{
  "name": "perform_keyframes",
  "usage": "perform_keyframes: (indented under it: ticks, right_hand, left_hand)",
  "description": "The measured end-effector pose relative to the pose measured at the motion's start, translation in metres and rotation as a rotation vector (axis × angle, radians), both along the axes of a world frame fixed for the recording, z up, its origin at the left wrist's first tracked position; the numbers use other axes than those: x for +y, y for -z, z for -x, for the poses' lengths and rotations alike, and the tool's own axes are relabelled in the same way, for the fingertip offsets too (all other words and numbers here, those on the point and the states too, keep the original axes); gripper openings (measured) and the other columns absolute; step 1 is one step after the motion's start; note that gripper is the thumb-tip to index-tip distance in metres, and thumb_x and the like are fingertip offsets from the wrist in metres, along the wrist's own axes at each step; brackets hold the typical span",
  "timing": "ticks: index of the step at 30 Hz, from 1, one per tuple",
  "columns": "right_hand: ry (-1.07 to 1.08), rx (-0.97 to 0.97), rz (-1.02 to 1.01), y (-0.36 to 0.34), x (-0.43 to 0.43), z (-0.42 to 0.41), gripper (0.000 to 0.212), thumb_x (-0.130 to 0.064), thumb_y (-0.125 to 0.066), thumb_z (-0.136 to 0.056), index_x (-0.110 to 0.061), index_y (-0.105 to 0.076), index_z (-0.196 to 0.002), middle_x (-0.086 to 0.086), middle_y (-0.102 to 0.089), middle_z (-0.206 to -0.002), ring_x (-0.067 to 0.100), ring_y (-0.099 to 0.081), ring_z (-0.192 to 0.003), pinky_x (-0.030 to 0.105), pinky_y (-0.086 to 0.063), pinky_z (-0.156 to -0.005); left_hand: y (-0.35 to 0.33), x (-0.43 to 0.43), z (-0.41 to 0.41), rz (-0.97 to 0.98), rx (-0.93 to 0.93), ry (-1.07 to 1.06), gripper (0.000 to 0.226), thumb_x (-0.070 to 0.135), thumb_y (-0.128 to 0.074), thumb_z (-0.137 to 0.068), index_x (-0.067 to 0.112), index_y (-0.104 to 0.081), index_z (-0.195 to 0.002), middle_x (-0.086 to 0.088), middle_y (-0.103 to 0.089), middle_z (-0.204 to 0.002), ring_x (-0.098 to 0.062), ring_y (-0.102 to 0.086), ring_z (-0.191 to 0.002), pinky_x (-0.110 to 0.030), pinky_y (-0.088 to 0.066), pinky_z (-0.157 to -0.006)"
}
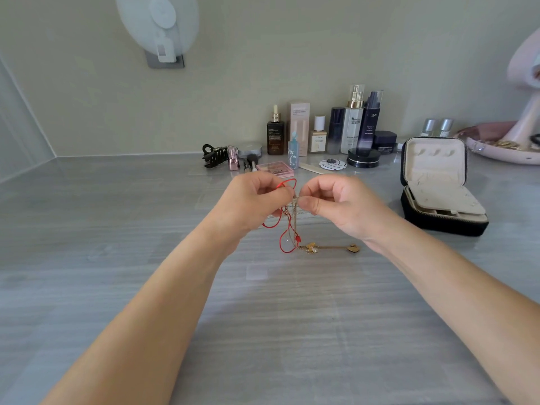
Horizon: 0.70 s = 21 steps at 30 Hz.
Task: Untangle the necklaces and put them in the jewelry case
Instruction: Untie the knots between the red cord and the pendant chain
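Both hands are raised over the middle of the grey countertop (pixel 263 331), fingers curled, thumbs and forefingers nearly meeting. The left hand (pixel 251 203) and right hand (pixel 342 206) each pinch the top of the tangle of necklaces (pixel 293 217), which hangs straight down between them. Red cord (pixel 282 244): one loop stands above the left fingertips, and further loops hang below the hand down to the counter. Gold chain (pixel 333 247): it drops from the pinch point, then lies flat on the counter running to the right, under the right wrist. It ends in a heart-shaped pendant (pixel 353 248), and a second small gold charm (pixel 311 247) sits just beside the lowest red loop. A thin pale chain seems twisted in with them; too fine to trace. The jewelry case (pixel 435 168) stands open well to the right of the right hand, lid upright, cream lining visible, black zipped base toward the viewer. Behind the hands, near the back wall, is a row of cosmetic bottles (pixel 350 124), with a black hair claw (pixel 214 156) at its left end and a pink palette (pixel 276 168) nearest the hands. A pink tray (pixel 502 157) sits at the far right edge, behind the case. Open counter lies to the left of the hands and in front under the forearms, with a bare strip between the right hand and the case.
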State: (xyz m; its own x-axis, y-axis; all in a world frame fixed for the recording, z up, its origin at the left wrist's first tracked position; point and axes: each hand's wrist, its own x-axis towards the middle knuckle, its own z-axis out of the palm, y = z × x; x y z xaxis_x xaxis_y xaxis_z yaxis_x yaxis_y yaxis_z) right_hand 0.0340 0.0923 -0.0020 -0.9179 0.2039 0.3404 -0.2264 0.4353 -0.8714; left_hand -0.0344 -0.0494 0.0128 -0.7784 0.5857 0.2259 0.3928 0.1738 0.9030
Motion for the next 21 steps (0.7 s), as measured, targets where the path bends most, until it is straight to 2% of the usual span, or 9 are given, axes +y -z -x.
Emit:
perform_keyframes:
  ticks: [7, 11, 16, 21]
  right_hand:
    - [0.002, 0.052, -0.114, -0.0015, -0.0018, -0.0005, 0.023, -0.005, -0.063, -0.083, -0.024, -0.055, -0.072, -0.006, -0.053, -0.071, 0.008, -0.047, -0.068, 0.015, -0.041, -0.067]
    - [0.005, 0.053, -0.107, -0.0019, -0.0016, -0.0008, 0.022, -0.006, -0.061, -0.085, -0.023, -0.055, -0.073, -0.004, -0.053, -0.072, 0.012, -0.048, -0.072, 0.021, -0.042, -0.070]
    - [-0.002, 0.040, -0.098, -0.0015, -0.0021, -0.0007, 0.021, -0.006, -0.057, -0.088, -0.022, -0.054, -0.074, 0.000, -0.052, -0.075, 0.016, -0.047, -0.073, 0.026, -0.041, -0.072]
    - [0.016, 0.030, -0.017, -0.0037, 0.0010, -0.0029, 0.022, -0.006, -0.054, -0.090, -0.020, -0.054, -0.073, -0.004, -0.054, -0.070, 0.008, -0.050, -0.066, 0.019, -0.043, -0.068]
  left_hand:
    - [0.0016, 0.0031, -0.0011, -0.015, -0.101, -0.016, 0.027, 0.019, -0.056, -0.088, 0.020, -0.055, -0.060, 0.007, -0.047, -0.049, -0.006, -0.039, -0.044, -0.020, -0.027, -0.044]
    - [0.0011, 0.0032, -0.0017, -0.068, -0.246, 0.015, 0.029, 0.022, -0.055, -0.089, 0.019, -0.053, -0.061, 0.003, -0.053, -0.052, -0.015, -0.044, -0.057, -0.024, -0.028, -0.048]
    - [0.0009, 0.0030, -0.0029, -0.117, -0.406, 0.103, 0.025, 0.026, -0.054, -0.091, 0.017, -0.052, -0.068, 0.001, -0.050, -0.061, -0.010, -0.051, -0.051, -0.024, -0.027, -0.047]
    - [0.0001, -0.0021, 0.0024, -0.156, -0.405, 0.183, 0.020, 0.024, -0.055, -0.090, 0.016, -0.060, -0.072, 0.004, -0.049, -0.055, -0.008, -0.044, -0.049, -0.018, -0.027, -0.040]
